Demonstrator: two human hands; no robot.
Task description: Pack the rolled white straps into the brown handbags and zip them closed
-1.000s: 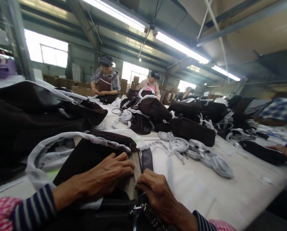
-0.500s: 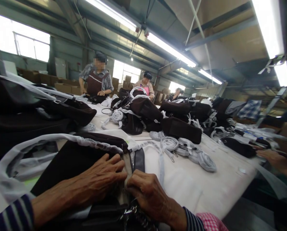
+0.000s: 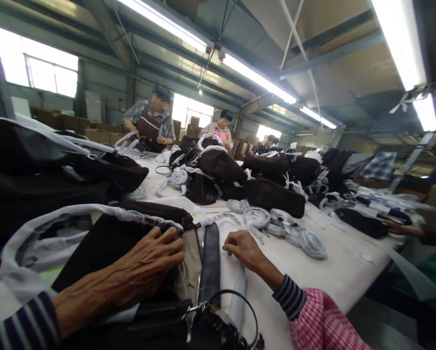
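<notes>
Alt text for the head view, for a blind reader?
The person's left hand rests palm-down on a dark brown bag; the right hand lies on the white table beside a black strap. Co-workers stand beyond piled bags.

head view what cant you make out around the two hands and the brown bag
Right hand: head view, its curled fingers hide whether they pinch anything.
Dark brown bag: head view, near end cut off by the bottom edge; the left hand covers part of its top.
Metal chain: head view, blurred and dark, so where it attaches is unclear.
</notes>
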